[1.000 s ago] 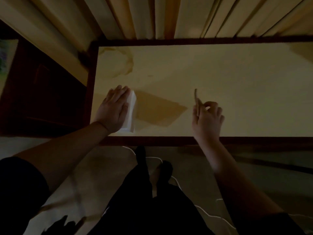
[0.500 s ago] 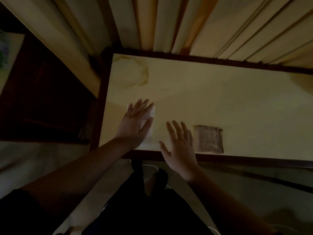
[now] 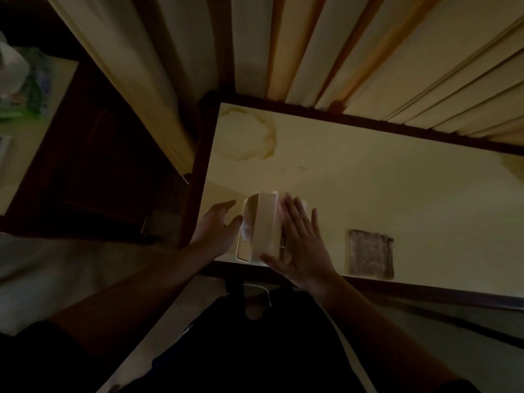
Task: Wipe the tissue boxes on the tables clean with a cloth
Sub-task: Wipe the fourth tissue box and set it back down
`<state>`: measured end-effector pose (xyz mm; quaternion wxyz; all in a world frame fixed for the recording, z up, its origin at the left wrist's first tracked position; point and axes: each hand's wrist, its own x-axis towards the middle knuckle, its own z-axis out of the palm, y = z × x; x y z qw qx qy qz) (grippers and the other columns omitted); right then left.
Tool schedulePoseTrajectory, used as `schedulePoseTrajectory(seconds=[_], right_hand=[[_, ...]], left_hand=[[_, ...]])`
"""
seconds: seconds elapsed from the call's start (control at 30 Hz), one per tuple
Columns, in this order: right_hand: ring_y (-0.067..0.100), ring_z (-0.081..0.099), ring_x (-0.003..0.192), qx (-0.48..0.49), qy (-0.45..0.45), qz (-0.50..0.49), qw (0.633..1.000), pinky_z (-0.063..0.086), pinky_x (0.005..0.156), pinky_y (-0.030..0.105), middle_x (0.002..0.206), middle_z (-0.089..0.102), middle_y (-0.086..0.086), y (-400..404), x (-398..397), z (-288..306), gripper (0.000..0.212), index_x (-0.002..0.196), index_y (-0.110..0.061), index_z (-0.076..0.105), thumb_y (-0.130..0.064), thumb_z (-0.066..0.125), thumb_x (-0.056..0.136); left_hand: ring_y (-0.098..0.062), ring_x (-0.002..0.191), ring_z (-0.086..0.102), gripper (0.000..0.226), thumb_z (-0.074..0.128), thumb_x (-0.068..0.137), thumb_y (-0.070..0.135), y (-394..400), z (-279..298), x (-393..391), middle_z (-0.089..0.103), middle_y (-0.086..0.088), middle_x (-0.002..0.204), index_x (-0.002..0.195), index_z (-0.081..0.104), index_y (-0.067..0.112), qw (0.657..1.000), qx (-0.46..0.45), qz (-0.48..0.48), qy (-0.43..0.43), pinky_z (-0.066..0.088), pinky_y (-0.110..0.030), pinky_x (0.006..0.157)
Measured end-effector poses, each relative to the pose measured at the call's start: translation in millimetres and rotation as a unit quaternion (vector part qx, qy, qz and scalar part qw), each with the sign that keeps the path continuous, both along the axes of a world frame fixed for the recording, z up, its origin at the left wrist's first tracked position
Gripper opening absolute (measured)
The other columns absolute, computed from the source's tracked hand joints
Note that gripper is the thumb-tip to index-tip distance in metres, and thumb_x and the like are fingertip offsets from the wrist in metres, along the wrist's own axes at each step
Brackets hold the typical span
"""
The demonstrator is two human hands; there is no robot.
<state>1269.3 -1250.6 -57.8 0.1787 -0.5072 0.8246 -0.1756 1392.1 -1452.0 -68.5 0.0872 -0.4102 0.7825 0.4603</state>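
One pale cream bench (image 3: 368, 194) with a dark wooden rim fills the middle of the view, with a faint ring-shaped stain near its far left corner. Behind it hang long cream and tan curtains (image 3: 312, 52). To the left stands one dark wooden cabinet (image 3: 85, 171).

One white rectangular plastic tissue box (image 3: 262, 225) stands tipped up on its side at the near left edge of the bench, its slotted face turned leftward with a bit of white tissue showing in the opening. Two hands flank it. The right hand (image 3: 303, 245) lies flat against the right side of the box, fingers straight and spread. The left hand (image 3: 217, 228) is just beside the box's left face, fingers relaxed and slightly bent, gripping nothing; whether it touches is unclear.

One square brownish-grey cloth (image 3: 371, 254) lies flat on the bench, right of the right hand and apart from it, near the front rim.
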Motion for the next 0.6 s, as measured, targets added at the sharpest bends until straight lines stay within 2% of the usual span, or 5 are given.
schedulePoseTrajectory(seconds=[0.13,0.23,0.3,0.47,0.6], right_hand=[[0.027,-0.011,0.163,-0.040,-0.074,-0.063,0.994,-0.002,0.128,0.063,0.177,-0.008,0.000,32,-15,-10,0.111,0.169,-0.014,-0.002,-0.081,0.041,0.091],[0.025,-0.016,0.162,-0.059,-0.134,-0.130,0.981,-0.005,0.128,0.063,0.177,-0.010,-0.003,51,-22,-23,0.099,0.168,-0.016,-0.006,-0.062,0.041,0.094],[0.020,-0.019,0.161,-0.060,-0.169,-0.178,0.967,-0.005,0.128,0.065,0.176,-0.011,-0.009,61,-25,-33,0.091,0.168,-0.019,-0.007,-0.053,0.036,0.096],[0.010,-0.018,0.161,-0.098,-0.257,-0.277,0.921,-0.002,0.128,0.064,0.175,-0.008,-0.021,66,-24,-42,0.099,0.168,-0.032,-0.009,-0.078,0.041,0.095],[0.012,-0.012,0.162,-0.105,-0.247,-0.306,0.913,0.014,0.127,0.064,0.171,-0.008,-0.031,73,-41,-44,0.119,0.166,-0.040,-0.010,-0.075,0.066,0.081]], left_hand=[[-0.025,0.140,0.050,0.067,0.056,0.094,0.056,10,0,-18,0.053,-0.003,0.152,0.151,0.052,0.022,0.996,0.077,0.005,-0.053,0.041,-0.032,0.107],[-0.027,0.115,0.063,0.051,0.045,0.082,0.062,26,-6,-36,0.069,-0.001,0.118,0.114,0.070,0.032,0.991,0.119,-0.006,-0.066,0.043,-0.031,0.079],[-0.022,0.102,0.065,0.043,0.049,0.078,0.059,42,-7,-42,0.070,0.002,0.106,0.109,0.067,0.034,0.989,0.139,0.030,-0.036,0.044,-0.030,0.071],[-0.021,0.118,0.058,0.064,0.057,0.101,0.051,83,12,-63,0.060,0.002,0.134,0.158,0.037,0.032,0.987,0.139,0.080,0.005,0.043,-0.031,0.090],[-0.019,0.124,0.058,0.075,0.056,0.100,0.054,104,18,-88,0.059,0.001,0.142,0.164,0.027,0.027,0.989,0.110,0.091,0.022,0.044,-0.029,0.092]])
